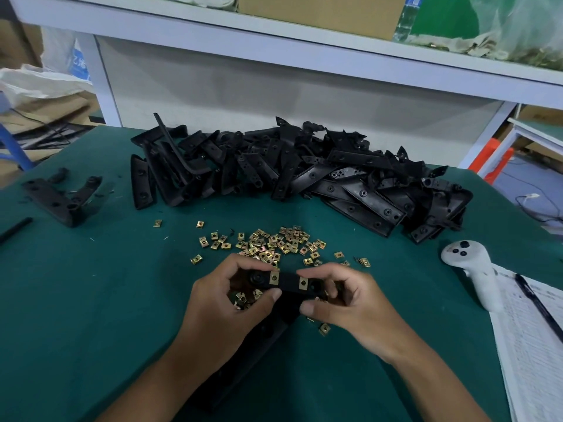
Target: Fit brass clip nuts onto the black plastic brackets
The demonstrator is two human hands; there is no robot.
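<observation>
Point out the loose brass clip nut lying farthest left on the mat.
The lone clip nut near the upright bracket; every other loose nut lies farther right.

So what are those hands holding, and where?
One black bracket, gripped at both ends: left hand on its left end, right hand on its right.

Head view looks down, close over table (91, 300).

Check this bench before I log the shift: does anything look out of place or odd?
One thing: a white handheld controller lies on the green mat right of the loose brass clip nuts, unrelated to the parts. Otherwise, both hands, left and right, hold one bracket normally.
</observation>
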